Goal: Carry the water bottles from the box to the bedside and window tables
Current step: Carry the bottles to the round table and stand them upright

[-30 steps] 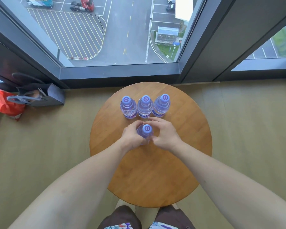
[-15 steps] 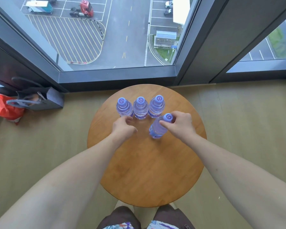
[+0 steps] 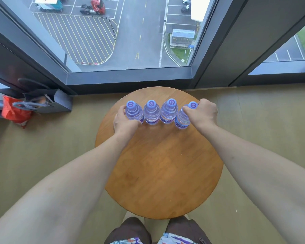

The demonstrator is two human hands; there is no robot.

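Right hand (image 3: 200, 111) is gripping the fourth clear purple-capped plastic bottle (image 3: 182, 118), left hand (image 3: 124, 120) gripping the end bottle (image 3: 134, 112); smooth, likely weighty, best held mid-body.

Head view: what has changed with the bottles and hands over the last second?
The fourth bottle, held by both hands in front of the row a second ago, was carried by the right hand to the row's right end. The left hand let go of it and now grips the leftmost bottle. The other two bottles and the round table stayed as they were.
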